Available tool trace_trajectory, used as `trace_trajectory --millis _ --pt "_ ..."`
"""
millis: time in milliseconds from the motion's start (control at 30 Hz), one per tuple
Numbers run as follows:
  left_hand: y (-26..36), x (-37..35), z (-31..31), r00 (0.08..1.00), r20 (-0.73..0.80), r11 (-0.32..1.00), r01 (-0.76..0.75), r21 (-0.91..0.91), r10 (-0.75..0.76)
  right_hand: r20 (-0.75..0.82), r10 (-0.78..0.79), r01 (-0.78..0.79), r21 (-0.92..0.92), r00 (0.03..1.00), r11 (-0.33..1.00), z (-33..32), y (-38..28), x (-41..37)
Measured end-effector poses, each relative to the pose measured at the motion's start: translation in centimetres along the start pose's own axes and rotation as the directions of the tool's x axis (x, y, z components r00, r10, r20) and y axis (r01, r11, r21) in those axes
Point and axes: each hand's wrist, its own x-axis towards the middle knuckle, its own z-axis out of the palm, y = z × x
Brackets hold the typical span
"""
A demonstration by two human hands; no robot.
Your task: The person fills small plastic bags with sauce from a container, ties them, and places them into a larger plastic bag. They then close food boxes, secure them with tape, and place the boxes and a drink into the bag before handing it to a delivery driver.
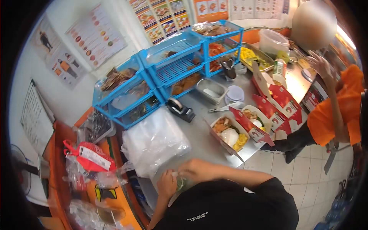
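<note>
Black shirt cloth (226, 207) borders hands (166, 184) (196, 170) pinching seemingly clear plastic (181, 184).

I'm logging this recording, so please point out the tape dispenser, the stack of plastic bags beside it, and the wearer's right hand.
Tape dispenser (184, 112): head view, on its dark body.
Stack of plastic bags (155, 141): head view, middle of its top.
Right hand (195, 171): head view, back of the hand.

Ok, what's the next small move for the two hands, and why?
Probably pinch the top of what looks like a small clear bag firmly together before moving away. The left hand and right hand are already close together at it, and blur hides whether its top is closed, so a loose top could spill. The open food boxes can likely wait.
</note>
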Motion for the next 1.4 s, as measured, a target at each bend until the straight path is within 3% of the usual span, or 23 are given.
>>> trace_trajectory --millis 67,133,167,200,267,300,367,500,533,600,733,800,833,900,967,1067,1167,1200,1233,1267,1300,1333,1400 --pt "-2.5 0.6 0.6 0.992 -0.068 0.994 0.106 -0.006 -0.106 -0.041 0.223 -0.227 -0.118 0.974 0.967 -5.4 0.8 1.0" --pt "-4.3 1.0 1.8 0.973 -0.126 0.981 0.196 -0.014 -0.196 -0.366 0.131 -0.237 -0.261 0.922 0.936 -11.0 4.3 2.4" --pt "-4.7 1.1 2.4 0.949 -0.238 0.976 0.215 0.016 -0.205 -0.483 0.219 -0.38 -0.267 0.848 0.886 -13.9 6.0 3.2" --pt "-4.8 1.1 2.8 0.914 -0.348 0.971 0.236 0.042 -0.208 -0.512 0.171 -0.425 -0.434 0.842 0.794 -16.3 9.3 3.6" --pt "-4.2 1.6 2.9 0.887 -0.384 0.963 0.268 -0.023 -0.256 -0.401 0.585 -0.646 -0.702 0.705 0.298 -19.6 12.9 4.1" --pt "-4.0 2.0 2.8 0.858 -0.418 0.953 0.29 -0.085 -0.298 -0.395 0.583 -0.64 -0.707 0.71 0.301 -19.7 14.1 4.0" --pt "-4.9 3.1 3.4 0.819 -0.504 0.956 0.287 -0.056 -0.275 -0.362 0.753 -0.578 -0.815 0.549 0.03 -19.3 16.3 3.9" --pt "-4.1 4.1 1.5 0.763 -0.578 0.955 0.272 -0.122 -0.291 -0.446 0.781 -0.634 -0.768 0.436 -0.085 -18.0 18.9 3.3" --pt "-3.4 4.1 0.7 0.759 -0.583 0.955 0.267 -0.127 -0.29 -0.411 0.784 -0.623 -0.781 0.465 -0.04 -18.2 19.1 3.0" --pt "-1.5 3.6 -1.3 0.574 -0.814 0.995 0.081 -0.053 -0.09 -0.383 0.78 -0.613 -0.79 0.496 0.002 -18.4 18.4 2.7" --pt "2.6 1.2 -3.8 0.384 -0.922 0.985 -0.17 -0.02 0.048 -0.356 0.433 -0.524 -0.766 0.828 0.372 -17.1 10.1 2.0" --pt "3.7 0.6 -3.5 0.589 -0.793 0.878 -0.45 -0.159 0.158 -0.387 0.122 -0.375 -0.689 0.914 0.621 -14.6 2.2 1.4" --pt "4.3 0.6 -2.7 0.59 -0.793 0.878 -0.449 -0.168 0.15 -0.422 -0.044 -0.269 -0.651 0.905 0.709 -12.5 0.2 1.2" --pt "5.2 1.1 -0.8 0.715 -0.693 0.758 -0.5 -0.419 0.088 -0.392 -0.042 -0.309 -0.782 0.919 0.541 -7.4 -0.5 0.7" --pt "4.8 1.6 1.2 0.791 -0.605 0.719 -0.472 -0.51 0.09 -0.279 0.212 -0.35 -0.78 0.937 0.519 -1.9 0.4 0.4" --pt "3.0 3.7 6.0 0.881 -0.449 0.61 -0.44 -0.659 0.151 -0.193 0.355 -0.389 -0.655 0.915 0.648 5.3 8.1 -2.6" --pt "0.4 5.1 10.4 0.973 -0.18 0.595 -0.23 -0.77 0.142 -0.12 0.466 -0.463 -0.478 0.876 0.747 7.7 9.3 -4.5" --pt "-0.4 5.3 11.1 0.971 -0.168 0.601 -0.236 -0.763 0.169 -0.056 0.478 -0.462 -0.378 0.876 0.803 7.5 9.3 -4.8" --pt "-1.4 5.4 11.7 0.937 -0.232 0.754 -0.347 -0.557 0.26 -0.084 0.485 -0.48 -0.361 0.871 0.799 6.9 9.4 -5.3" --pt "-1.8 5.8 12.0 0.89 -0.272 0.842 -0.441 -0.311 0.366 0.102 0.476 -0.433 -0.285 0.874 0.855 5.3 8.6 -5.6" --pt "-0.4 5.6 10.7 0.916 -0.216 0.869 -0.391 -0.304 0.337 0.284 0.431 -0.388 -0.197 0.856 0.9 3.3 7.6 -5.8" --pt "0.4 5.5 10.2 0.914 -0.201 0.866 -0.401 -0.3 0.354 0.266 0.436 -0.398 -0.186 0.86 0.898 0.8 6.2 -6.2" --pt "1.0 5.4 10.0 0.926 -0.236 0.904 -0.349 -0.247 0.293 0.292 0.181 -0.197 0.025 0.939 0.98 -5.3 2.5 -6.7"
